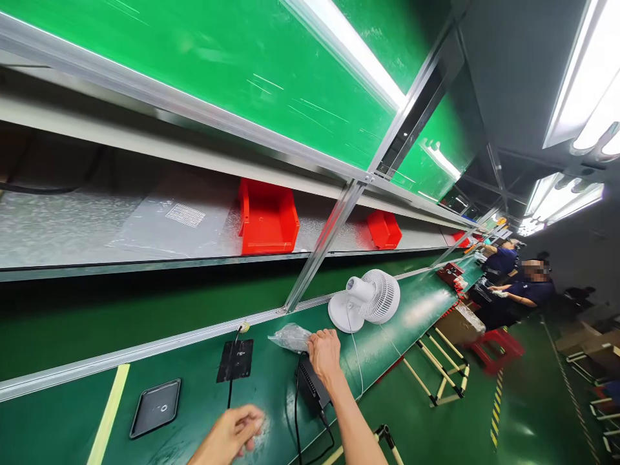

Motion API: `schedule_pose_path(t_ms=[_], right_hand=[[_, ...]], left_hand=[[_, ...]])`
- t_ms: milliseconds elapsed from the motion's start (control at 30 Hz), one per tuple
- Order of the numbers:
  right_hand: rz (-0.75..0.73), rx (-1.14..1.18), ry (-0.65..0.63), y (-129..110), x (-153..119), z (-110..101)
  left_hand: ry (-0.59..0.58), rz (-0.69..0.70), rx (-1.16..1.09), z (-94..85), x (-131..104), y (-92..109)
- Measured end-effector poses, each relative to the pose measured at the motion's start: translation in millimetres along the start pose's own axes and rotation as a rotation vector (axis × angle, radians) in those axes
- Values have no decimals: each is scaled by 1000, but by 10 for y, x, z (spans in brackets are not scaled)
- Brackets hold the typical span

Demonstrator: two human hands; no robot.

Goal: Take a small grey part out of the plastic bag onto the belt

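Right hand (323, 354) is stretched out across the green bench (411, 310), fingers together and curled down onto the edge of a crumpled clear plastic bag (289, 336); looks like a pinch on the film, but the fingertips are hidden, so can't confirm a firm grip. The bag lies flat on the bench, just left of the hand and just above the black power adapter (310, 386), which the wrist passes over. Left hand (233, 434) sits low and near, loosely closed around something pale; can't tell what. White desk fan (365, 300) stands upright just beyond the bag, its white cord (357, 361) trailing down past the right hand. Black tray (155, 407) and black pad (235, 360) sit to the left, well apart from the bag. Step in hand, my read: picking up the bag. Next move needs a secure pinch on thin, slippery film and a lift clear of the fan cord without snagging it.
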State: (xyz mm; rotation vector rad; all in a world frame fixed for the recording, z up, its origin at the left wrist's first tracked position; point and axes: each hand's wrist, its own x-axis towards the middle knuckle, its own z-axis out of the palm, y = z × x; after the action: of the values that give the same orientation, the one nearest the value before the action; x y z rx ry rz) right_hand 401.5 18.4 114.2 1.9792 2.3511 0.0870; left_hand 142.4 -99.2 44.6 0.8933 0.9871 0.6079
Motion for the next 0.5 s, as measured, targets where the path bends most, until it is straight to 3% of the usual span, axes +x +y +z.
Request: schedule_pose_path(t_ms=[133,233,333,500], right_hand=[[2,36,9,-28,-162,-118],[-40,69,-30,-20,-258,-149],[-68,132,-77,19,-315,-155],[-68,314,-135,125,-295,-155]], left_hand=[[12,-94,-362,502,852,399],[131,-159,-545,717,1221,568],[240,-193,-630,812,1343,598],[280,-184,-638,869,1329,542]])
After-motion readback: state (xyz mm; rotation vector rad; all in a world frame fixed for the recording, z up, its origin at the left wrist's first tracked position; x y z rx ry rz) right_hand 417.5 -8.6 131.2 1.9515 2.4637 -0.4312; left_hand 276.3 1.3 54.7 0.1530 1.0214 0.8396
